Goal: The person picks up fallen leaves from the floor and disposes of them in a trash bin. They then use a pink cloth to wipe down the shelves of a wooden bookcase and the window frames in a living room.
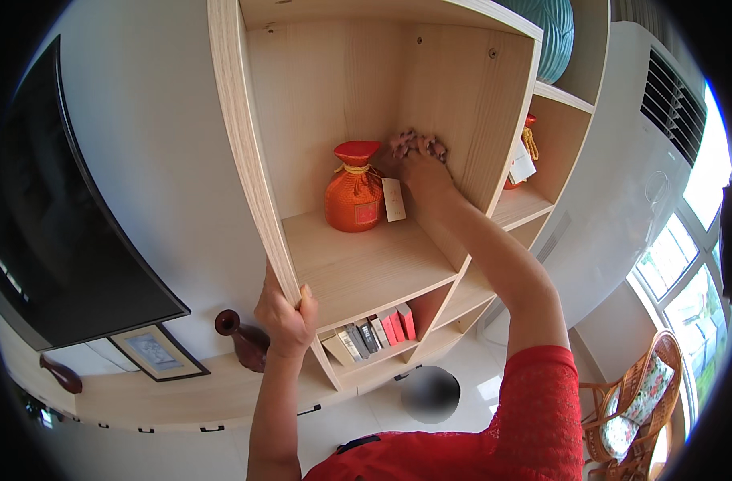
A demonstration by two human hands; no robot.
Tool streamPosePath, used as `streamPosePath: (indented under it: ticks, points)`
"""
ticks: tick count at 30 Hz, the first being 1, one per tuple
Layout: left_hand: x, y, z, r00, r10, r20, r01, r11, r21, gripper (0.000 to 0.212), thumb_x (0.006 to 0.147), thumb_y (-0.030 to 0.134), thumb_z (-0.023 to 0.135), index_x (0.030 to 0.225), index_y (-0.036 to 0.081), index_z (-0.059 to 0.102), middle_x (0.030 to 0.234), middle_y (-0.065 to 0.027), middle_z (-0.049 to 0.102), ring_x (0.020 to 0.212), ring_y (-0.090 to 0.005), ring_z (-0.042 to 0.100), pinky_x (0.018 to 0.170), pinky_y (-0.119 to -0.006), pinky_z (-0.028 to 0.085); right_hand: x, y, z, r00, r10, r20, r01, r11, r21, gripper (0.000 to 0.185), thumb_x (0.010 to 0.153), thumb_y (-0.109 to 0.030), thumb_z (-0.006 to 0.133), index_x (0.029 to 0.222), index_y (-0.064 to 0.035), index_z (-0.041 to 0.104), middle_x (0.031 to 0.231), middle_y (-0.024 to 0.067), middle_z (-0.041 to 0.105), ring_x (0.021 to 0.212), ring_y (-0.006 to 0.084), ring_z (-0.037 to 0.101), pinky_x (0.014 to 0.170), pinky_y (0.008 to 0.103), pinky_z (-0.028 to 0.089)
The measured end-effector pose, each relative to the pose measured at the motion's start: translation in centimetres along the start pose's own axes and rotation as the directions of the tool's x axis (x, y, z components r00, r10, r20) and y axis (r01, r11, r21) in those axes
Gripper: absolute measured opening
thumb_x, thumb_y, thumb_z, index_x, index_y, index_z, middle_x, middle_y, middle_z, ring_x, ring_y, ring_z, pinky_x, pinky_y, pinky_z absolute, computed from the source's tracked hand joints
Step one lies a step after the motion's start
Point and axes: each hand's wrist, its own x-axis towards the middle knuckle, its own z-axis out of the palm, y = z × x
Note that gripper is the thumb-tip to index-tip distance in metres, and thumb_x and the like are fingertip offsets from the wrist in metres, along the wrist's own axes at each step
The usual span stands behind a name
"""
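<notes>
My right hand (423, 171) reaches deep into an upper compartment of a light wood shelving unit (366, 255), holding a crumpled brownish-pink cloth (423, 144) near the back right corner; both are slightly blurred. Just left of it, an orange fabric-wrapped jar (354, 201) stands upright on the compartment floor, with a red top, a gold cord and a pale hanging tag (393, 199). My left hand (287, 315) grips the front edge of the unit's left side panel (254, 180), its thumb on the inner side.
Books (372, 333) stand in the compartment below. To the right are a turquoise vase (555, 42), another red-topped jar (513, 185), a white air conditioner (618, 168) and a wicker chair (633, 403). On the left are a television (83, 240), a framed picture (158, 352) and a dark red vase (248, 346).
</notes>
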Motion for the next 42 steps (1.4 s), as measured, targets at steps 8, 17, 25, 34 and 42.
streamPosePath:
  ticks: [8,17,25,34,42]
  points:
    - [-0.5,0.4,0.3,0.993,-0.102,0.063,0.106,0.992,-0.069,0.057,0.074,0.005,0.058,0.125,-0.01,0.038,0.114,-0.0268,0.054,0.087,-0.0379,0.061,0.074,-0.039,0.051,-11.3,-3.9,0.5,0.977,-0.207,0.04,0.208,0.978,-0.015,0.027,0.078,-0.018,0.053,0.101,-0.0105,0.065,0.104,0.005,0.058,0.108,0.0228,0.047,0.101,0.0427,0.027]
    - [-1.0,0.2,0.7,0.991,-0.134,0.006,0.134,0.988,-0.079,0.053,0.075,0.004,0.055,0.123,-0.011,0.039,0.103,-0.0263,0.057,0.082,-0.0375,0.062,0.071,-0.039,0.05,-7.5,5.9,-9.5,0.619,0.503,-0.604,-0.157,0.832,0.532,0.032,0.075,-0.012,0.057,0.106,-0.0115,0.057,0.101,0.0075,0.055,0.09,0.0264,0.053,0.074,0.038,0.044]
    - [0.2,1.4,0.7,0.988,-0.152,-0.029,0.147,0.979,-0.142,0.047,0.076,0.007,0.052,0.117,-0.014,0.042,0.09,-0.0257,0.06,0.079,-0.037,0.064,0.07,-0.038,0.05,8.2,8.3,-7.2,0.271,0.946,-0.178,-0.08,0.207,0.975,0.028,0.088,-0.026,0.05,0.111,-0.0129,0.056,0.111,0.0131,0.054,0.094,0.0351,0.057,0.077,0.0402,0.048]
    - [0.0,1.1,0.8,0.987,-0.157,-0.028,0.15,0.971,-0.188,0.04,0.078,0.01,0.052,0.109,-0.014,0.045,0.085,-0.0226,0.061,0.073,-0.0308,0.063,0.066,-0.033,0.05,19.8,0.3,-14.0,0.256,0.911,-0.323,0.188,0.28,0.941,0.053,0.071,-0.011,0.063,0.12,0.0007,0.046,0.125,0.0228,0.042,0.122,0.0353,0.037,0.096,0.0436,0.036]
    - [-1.0,0.1,0.7,0.986,-0.166,-0.018,0.161,0.972,-0.171,0.045,0.077,0.013,0.055,0.112,-0.012,0.045,0.085,-0.0227,0.06,0.071,-0.0343,0.062,0.063,-0.036,0.05,14.4,0.3,-9.9,0.569,0.425,-0.704,0.207,0.754,0.623,0.047,0.065,-0.005,0.063,0.108,-0.0181,0.053,0.124,0.0094,0.043,0.119,0.0305,0.039,0.092,0.0397,0.039]
